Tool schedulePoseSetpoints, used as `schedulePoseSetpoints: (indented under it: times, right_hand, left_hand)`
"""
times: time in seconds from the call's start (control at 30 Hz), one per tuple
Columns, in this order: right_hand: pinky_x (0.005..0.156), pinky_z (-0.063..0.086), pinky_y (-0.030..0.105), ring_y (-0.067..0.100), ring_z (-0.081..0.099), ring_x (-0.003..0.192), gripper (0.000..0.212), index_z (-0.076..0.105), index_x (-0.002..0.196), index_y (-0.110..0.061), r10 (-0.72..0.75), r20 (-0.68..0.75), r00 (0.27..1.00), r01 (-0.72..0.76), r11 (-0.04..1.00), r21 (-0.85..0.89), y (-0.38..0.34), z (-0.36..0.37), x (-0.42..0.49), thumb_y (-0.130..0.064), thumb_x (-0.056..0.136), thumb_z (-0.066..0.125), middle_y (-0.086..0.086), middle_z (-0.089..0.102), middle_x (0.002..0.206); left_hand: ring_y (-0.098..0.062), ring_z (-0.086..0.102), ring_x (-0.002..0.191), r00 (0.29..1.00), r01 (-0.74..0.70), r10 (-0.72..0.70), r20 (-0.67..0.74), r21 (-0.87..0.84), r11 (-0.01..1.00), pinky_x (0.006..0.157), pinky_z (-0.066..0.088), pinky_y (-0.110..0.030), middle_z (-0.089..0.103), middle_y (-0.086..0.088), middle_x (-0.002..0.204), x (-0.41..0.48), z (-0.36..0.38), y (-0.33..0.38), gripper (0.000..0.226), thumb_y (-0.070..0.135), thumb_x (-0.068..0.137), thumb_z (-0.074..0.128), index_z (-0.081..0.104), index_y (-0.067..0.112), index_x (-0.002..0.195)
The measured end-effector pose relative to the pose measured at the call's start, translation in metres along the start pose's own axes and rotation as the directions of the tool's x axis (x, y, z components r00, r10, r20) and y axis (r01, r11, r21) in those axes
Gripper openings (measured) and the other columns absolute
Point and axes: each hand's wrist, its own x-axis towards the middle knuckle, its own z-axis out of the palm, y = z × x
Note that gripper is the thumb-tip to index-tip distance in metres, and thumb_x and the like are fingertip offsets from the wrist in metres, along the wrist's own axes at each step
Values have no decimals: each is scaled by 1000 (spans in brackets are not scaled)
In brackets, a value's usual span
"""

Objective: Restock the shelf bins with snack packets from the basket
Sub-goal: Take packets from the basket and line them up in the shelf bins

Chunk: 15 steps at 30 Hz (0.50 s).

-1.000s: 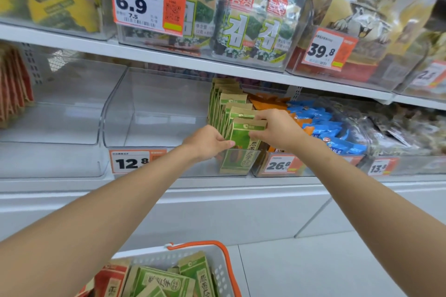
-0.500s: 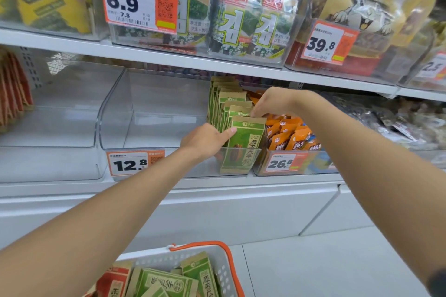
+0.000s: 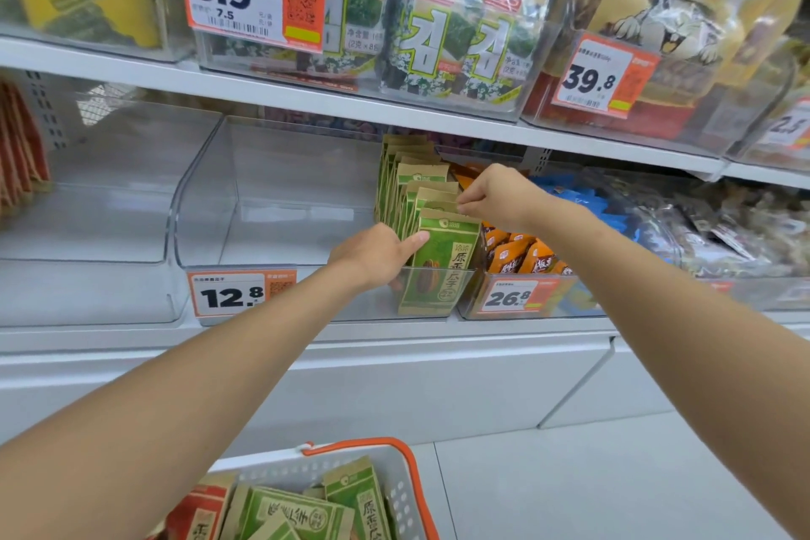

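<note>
Left grip [image 3: 377, 254], thumb on the front packet [image 3: 442, 259], clasp unclear, should brace it while the right grip [image 3: 495, 197], pinching the next packet [image 3: 438, 205] by its top, squares the row [image 3: 410, 184] upright.

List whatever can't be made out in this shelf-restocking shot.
- Left hand: head view; its own back hides the fingers, so its grip on the green packets is unclear.
- Basket: head view; the bottom edge and left forearm cut off its contents.
- Blue packets: head view; blurred, partly behind the right forearm.
- 12.8 price tag: head view; small print too small to read.
</note>
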Motion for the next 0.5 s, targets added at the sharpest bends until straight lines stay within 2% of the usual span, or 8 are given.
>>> schedulePoseSetpoints:
  times: [0.07, 0.13, 0.2, 0.27, 0.33, 0.43, 0.5]
  right_hand:
    - [82, 44, 26, 18, 63, 94, 25, 74, 97, -8, 2, 28, 1000, -3, 999, 35, -3, -2, -2, -24, 98, 55, 5, 70, 100]
    - [69, 44, 30, 20, 58, 73, 37, 67, 76, -13, -41, -51, 998, 42, 999, 25, -6, 5, -6, -33, 101, 47, 4, 64, 79]
    - [69, 43, 34, 24, 55, 71, 45, 62, 70, -10, -118, -139, 983, 104, 989, -105, -5, 25, -13, -35, 102, 43, 7, 62, 75]
    - [79, 44, 41, 26, 52, 76, 47, 62, 70, -9, -133, -170, 976, 111, 985, -136, -1, 45, -19, -35, 102, 40, 5, 58, 74]
    - [77, 42, 40, 25, 51, 73, 47, 56, 66, -10, -86, -184, 979, 77, 995, -56, 2, 51, -19, -33, 103, 39, 3, 54, 70]
    - [71, 34, 33, 21, 46, 64, 47, 50, 64, -10, 15, -185, 983, 9, 991, 131, -7, 48, -20, -31, 104, 37, 1, 49, 63]
    - [75, 36, 35, 21, 49, 69, 48, 55, 67, -8, 46, -229, 972, -4, 984, 180, -11, 48, -24, -31, 104, 36, 0, 54, 66]
  left_hand:
    - [-19, 73, 74, 999, 7, -6, 45, -26, 1000, 83, 56, -44, 75, 2, 73, 3, 0, -1, 80, 74, 90, 28, 71, 7, 83]
    - [-18, 72, 75, 999, 15, -14, 47, -16, 1000, 85, 55, -43, 75, 4, 73, 2, 1, -1, 78, 74, 89, 27, 72, 10, 83]
    - [-18, 71, 78, 1000, 12, -12, 8, 32, 999, 85, 53, -43, 74, 5, 71, -2, 1, 2, 77, 74, 90, 26, 71, 12, 79]
    - [-18, 70, 80, 1000, 5, -3, -23, 96, 995, 84, 52, -41, 74, 4, 72, -6, 1, 3, 76, 73, 91, 25, 71, 14, 80]
    - [-18, 68, 79, 998, -10, 23, -55, 227, 974, 79, 52, -38, 72, 4, 74, -13, 1, 5, 76, 74, 90, 22, 70, 16, 81]
    - [-20, 58, 73, 995, -57, 89, -41, 488, 871, 68, 46, -32, 62, 2, 72, -26, 1, 10, 72, 71, 93, 16, 60, 18, 71]
    - [-23, 55, 76, 996, -78, 86, 7, 504, 860, 68, 42, -33, 58, 1, 77, -31, -1, 12, 67, 68, 95, 15, 57, 19, 75]
